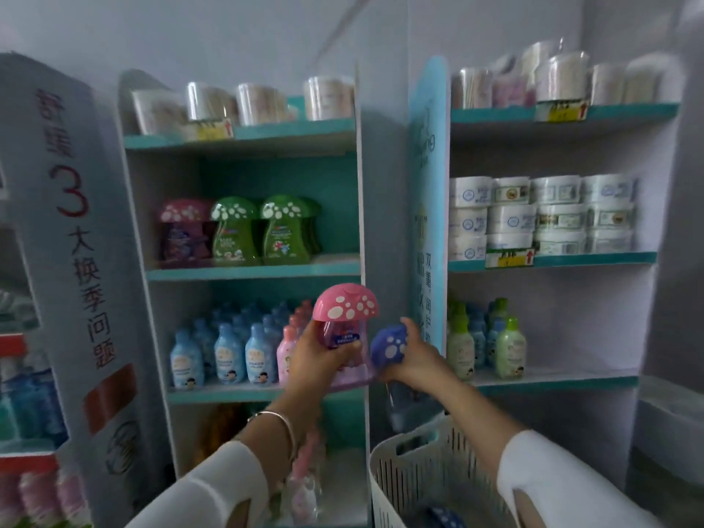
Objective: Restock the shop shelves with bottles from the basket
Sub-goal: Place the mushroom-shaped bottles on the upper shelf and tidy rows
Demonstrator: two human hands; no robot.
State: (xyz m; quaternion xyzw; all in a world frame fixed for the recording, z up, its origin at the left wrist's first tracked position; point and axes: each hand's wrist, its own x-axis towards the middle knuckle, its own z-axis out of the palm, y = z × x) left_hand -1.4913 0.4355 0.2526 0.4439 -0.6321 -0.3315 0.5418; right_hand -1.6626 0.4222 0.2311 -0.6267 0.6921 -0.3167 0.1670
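A person stands facing shop shelving with both hands raised, each carrying one bottle. The left hand (318, 362) has fingers and thumb curled round the body of a pink mushroom-capped bottle (344, 304), held upright. Just to its right, the right hand (413, 362) grips a blue mushroom-capped bottle (388, 344), tilted with its cap leaning toward the pink one; the two bottles are close, and contact cannot be made out. Below the right hand sits a white slatted basket (415, 478) with another blue spotted cap (444, 518) inside.

This looks like the carrying step, from basket to shelf. Above and left of the left hand, a teal shelf (251, 274) holds matching green mushroom bottles (259, 232) with bare space to their right. The next move probably calls for lifting the bottles there and standing them upright.
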